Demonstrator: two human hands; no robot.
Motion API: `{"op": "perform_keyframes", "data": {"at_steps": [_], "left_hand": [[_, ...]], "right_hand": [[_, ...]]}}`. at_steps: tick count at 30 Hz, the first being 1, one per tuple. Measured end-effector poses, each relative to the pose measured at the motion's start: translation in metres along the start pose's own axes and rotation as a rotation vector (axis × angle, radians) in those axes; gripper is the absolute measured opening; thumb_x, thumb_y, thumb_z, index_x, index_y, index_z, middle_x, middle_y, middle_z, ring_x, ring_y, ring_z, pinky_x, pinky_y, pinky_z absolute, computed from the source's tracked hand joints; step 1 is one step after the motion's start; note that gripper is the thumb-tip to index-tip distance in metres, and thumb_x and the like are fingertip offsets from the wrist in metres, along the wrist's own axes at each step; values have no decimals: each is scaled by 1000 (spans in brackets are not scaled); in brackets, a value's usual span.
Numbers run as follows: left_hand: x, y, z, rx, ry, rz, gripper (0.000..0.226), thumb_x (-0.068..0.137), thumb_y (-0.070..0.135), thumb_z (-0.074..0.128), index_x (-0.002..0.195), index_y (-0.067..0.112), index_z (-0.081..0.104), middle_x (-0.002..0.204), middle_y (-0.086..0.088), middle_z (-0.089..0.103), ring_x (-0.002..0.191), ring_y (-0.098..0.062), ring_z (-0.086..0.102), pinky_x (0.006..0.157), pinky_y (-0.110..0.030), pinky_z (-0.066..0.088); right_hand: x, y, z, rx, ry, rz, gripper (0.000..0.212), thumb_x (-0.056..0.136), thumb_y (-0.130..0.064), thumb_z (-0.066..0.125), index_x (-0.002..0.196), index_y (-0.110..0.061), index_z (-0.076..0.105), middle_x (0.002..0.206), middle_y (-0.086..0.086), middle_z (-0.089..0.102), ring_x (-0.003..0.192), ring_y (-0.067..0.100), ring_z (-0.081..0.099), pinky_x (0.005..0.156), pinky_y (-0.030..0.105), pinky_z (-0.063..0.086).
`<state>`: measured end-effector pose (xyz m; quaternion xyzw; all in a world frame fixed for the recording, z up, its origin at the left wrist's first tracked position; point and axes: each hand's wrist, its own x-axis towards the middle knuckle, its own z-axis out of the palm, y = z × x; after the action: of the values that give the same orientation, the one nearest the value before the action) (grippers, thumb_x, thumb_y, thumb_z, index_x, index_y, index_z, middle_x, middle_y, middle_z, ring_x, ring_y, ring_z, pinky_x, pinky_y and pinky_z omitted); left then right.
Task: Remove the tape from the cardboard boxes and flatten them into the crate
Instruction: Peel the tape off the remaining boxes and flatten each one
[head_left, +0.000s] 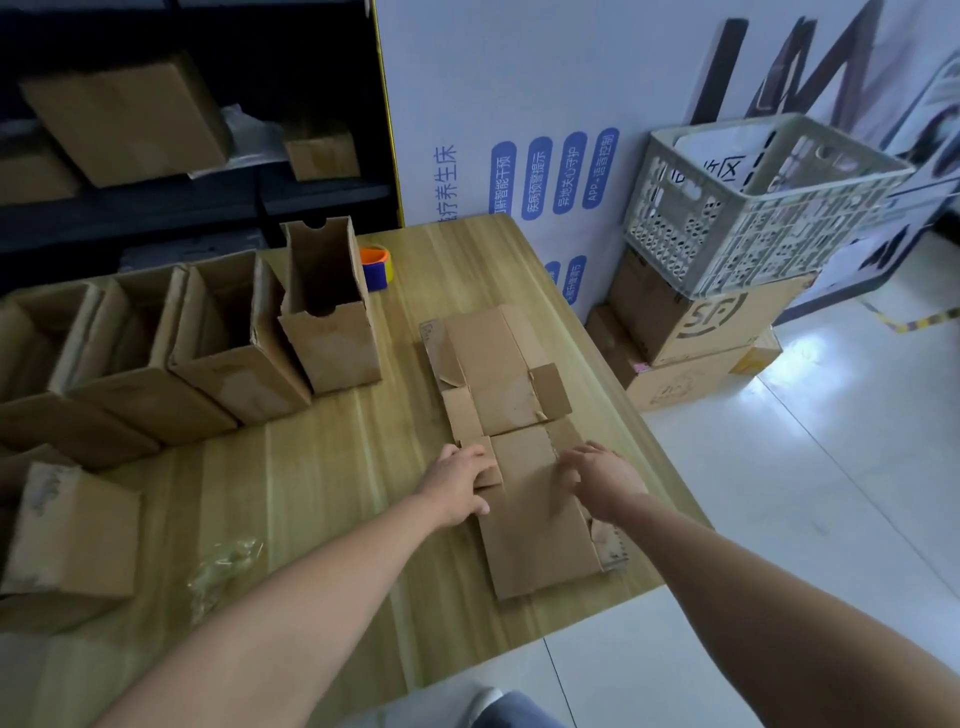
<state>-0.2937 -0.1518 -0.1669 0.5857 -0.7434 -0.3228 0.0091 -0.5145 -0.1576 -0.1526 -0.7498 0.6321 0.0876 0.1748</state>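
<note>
A flattened cardboard box (511, 415) lies spread out on the wooden table (322, 499), right of centre. My left hand (460, 480) rests on its left side flap, fingers curled over the flap's edge. My right hand (597, 480) is blurred over the right part of the flat sheet, fingers spread and pointing down onto it. A grey plastic crate (748, 208) sits on stacked cartons at the right, off the table. A crumpled wad of clear tape (223, 569) lies on the table by my left forearm.
Several open cardboard boxes (234, 343) stand in a row along the table's left side, one closed box (72, 535) nearer me. An orange and blue tape roll (375, 265) sits at the far edge. Stacked cartons (696, 338) stand on the floor under the crate.
</note>
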Motion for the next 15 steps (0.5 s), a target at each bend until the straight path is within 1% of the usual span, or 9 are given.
{"op": "perform_keyframes", "data": {"at_steps": [3, 5, 7, 11, 13, 15], "left_hand": [[-15, -6, -27, -77, 86, 26, 57, 85, 21, 65, 138, 21, 45, 145, 3, 38, 135, -19, 25, 112, -35, 24], [-27, -12, -49, -90, 135, 23, 52, 87, 20, 61, 136, 19, 46, 142, -1, 42, 134, -19, 29, 109, -34, 27], [-43, -21, -72, -116, 179, 14, 47, 88, 19, 59, 135, 19, 48, 140, -1, 45, 130, -19, 36, 106, -33, 31], [-88, -45, -121, -137, 314, -4, 37, 90, 18, 59, 127, 17, 55, 132, -4, 51, 123, -21, 46, 103, -34, 38], [-118, -65, -145, -139, 406, -16, 33, 89, 15, 60, 123, 14, 59, 126, -6, 55, 118, -22, 49, 102, -31, 36], [-152, -91, -167, -138, 517, -47, 30, 90, 14, 59, 120, 14, 61, 123, -5, 57, 116, -21, 51, 97, -26, 35]], "right_hand": [[-7, -16, -21, 18, 152, 30, 42, 94, -10, 50, 135, -19, 51, 138, 3, 52, 133, 19, 41, 110, 32, 32], [-9, -41, -36, 48, 211, 20, 41, 95, -13, 48, 135, -19, 50, 136, 4, 54, 128, 20, 46, 105, 33, 37], [-9, -75, -49, 84, 234, -16, 40, 95, -14, 49, 134, -19, 51, 137, 4, 52, 128, 21, 46, 105, 34, 38], [-5, -164, -64, 94, 231, -166, 38, 94, -18, 51, 132, -17, 53, 137, 5, 52, 129, 22, 43, 104, 34, 39], [-4, -217, -66, 43, 237, -256, 39, 95, -24, 51, 133, -17, 52, 136, 7, 52, 129, 23, 42, 103, 34, 38], [-5, -272, -65, 25, 237, -341, 42, 95, -26, 51, 135, -16, 49, 136, 9, 52, 128, 26, 43, 101, 34, 36]]}}
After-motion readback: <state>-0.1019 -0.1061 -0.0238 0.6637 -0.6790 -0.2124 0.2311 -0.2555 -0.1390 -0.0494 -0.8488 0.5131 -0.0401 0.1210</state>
